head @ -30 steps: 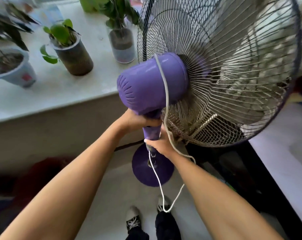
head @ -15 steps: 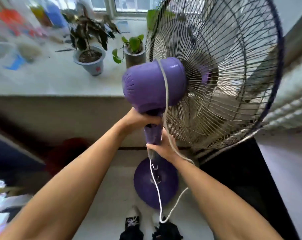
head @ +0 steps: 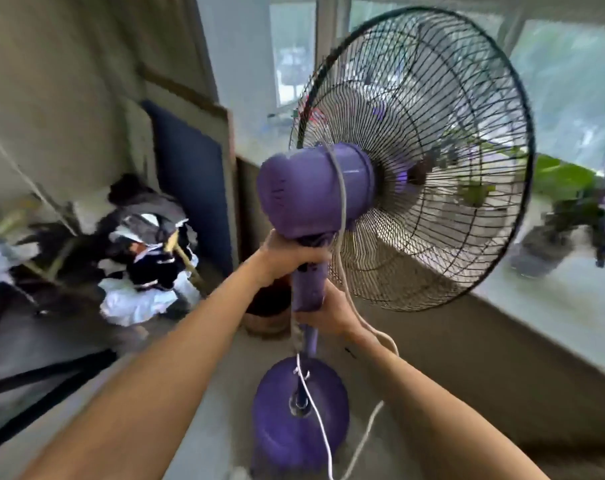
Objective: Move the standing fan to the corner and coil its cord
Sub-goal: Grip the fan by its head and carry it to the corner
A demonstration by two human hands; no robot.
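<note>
Far on the left, a blurry pile of dark and white things (head: pixel 145 258) sits on the floor by the wall, with a dark blue board (head: pixel 190 188) leaning behind it.

The left arm comes in from the bottom left, long and nearly straight, reaching up and forward. The left hand (head: pixel 287 256) is curled tight around the top of the purple fan pole (head: pixel 308 289), right under the round purple motor part (head: pixel 311 192).

The right arm comes in from the bottom right and bends a little at the wrist. The right hand (head: pixel 332 315) is wrapped around the same pole, lower down, just under the left hand. Its fingers also touch the thin white cord (head: pixel 313 403).

The cord goes over the motor part, runs down past both hands, and hangs in loose loops over the round purple base (head: pixel 299 431) near the bottom.

The tall purple standing fan (head: pixel 363 202) is in the middle, close to the person. Its big black wire cage (head: pixel 432 161) points to the right.

On the far right, blurry green plants (head: pixel 568 202) sit on a pale window ledge (head: pixel 554 299).
</note>
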